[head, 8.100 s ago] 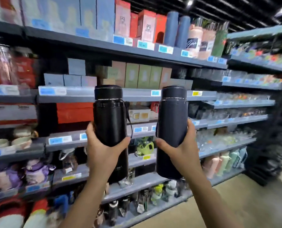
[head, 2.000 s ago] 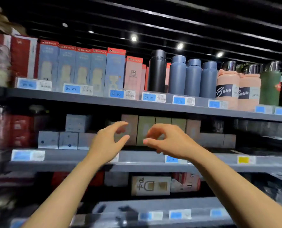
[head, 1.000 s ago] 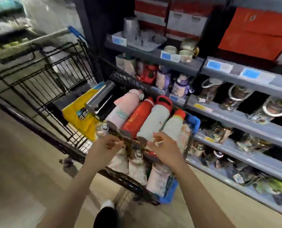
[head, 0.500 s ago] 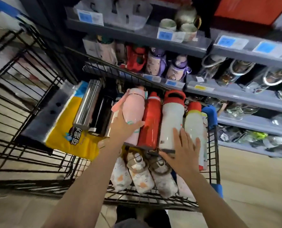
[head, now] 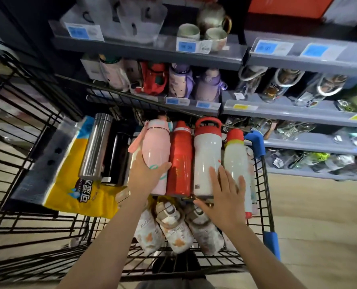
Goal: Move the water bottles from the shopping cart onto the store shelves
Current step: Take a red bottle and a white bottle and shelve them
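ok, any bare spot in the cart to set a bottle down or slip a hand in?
Bare wire floor left of the yellow tissue pack, and below it. Crowded on the right: pink bottle, red bottle, white red-capped bottle lie touching, patterned bottles packed beneath.

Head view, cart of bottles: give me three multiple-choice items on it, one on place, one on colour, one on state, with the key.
1. What lies directly right of the pink bottle?
A. steel flask
B. red bottle
C. yellow pack

2. What colour is the cap of the white bottle?
A. red
B. blue
C. black

3. What is the right hand doing?
A. lifting a bottle clear of the cart
B. lying flat with straight fingers on the bottles
C. gripping the cart handle

Key: B, the red bottle lies against the pink one's right side; A, its looped cap is red; B, the fingers are spread and straight, curled round nothing.
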Tool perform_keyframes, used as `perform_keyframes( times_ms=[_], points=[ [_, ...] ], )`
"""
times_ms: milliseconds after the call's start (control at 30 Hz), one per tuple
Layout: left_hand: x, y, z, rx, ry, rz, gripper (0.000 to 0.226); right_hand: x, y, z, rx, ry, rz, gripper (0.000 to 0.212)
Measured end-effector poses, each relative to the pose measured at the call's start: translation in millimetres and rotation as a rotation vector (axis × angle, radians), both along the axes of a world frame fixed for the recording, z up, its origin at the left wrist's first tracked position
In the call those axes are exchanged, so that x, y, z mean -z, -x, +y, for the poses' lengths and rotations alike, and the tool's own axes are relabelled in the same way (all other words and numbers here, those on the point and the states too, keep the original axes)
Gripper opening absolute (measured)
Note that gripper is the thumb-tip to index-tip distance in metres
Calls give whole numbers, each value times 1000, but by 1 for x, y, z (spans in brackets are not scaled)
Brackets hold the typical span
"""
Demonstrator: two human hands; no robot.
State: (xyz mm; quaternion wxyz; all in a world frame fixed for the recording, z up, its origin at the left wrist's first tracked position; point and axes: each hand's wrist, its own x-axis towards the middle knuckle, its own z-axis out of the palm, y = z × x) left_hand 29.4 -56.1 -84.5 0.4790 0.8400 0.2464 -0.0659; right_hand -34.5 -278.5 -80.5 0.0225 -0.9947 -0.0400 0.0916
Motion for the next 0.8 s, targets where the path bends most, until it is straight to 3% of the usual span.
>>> perform_keyframes(
  times_ms=[167,233,333,500,633,800],
  points=[
    [-4,0,-3,24,-42,7,97,-9,-5,-7,71,-245,-107,83],
    [-9,1,-3,58,-159,46,107,-13,-9,-14,167,-359,-180,78],
    [-14,7,-6,115,-326,-1,105,-15,-18,-31,320,-369,-247,72],
    [-14,17,-18,185,-601,-186,93,-11,-32,-44,487,-415,-52,87],
    [-14,17,-24,198,-649,-155,98,-6,-34,-43,619,-544,-2,94],
    [-11,19,-25,261,-569,-24,103,-6,-35,-43,664,-583,20,96]
  ],
)
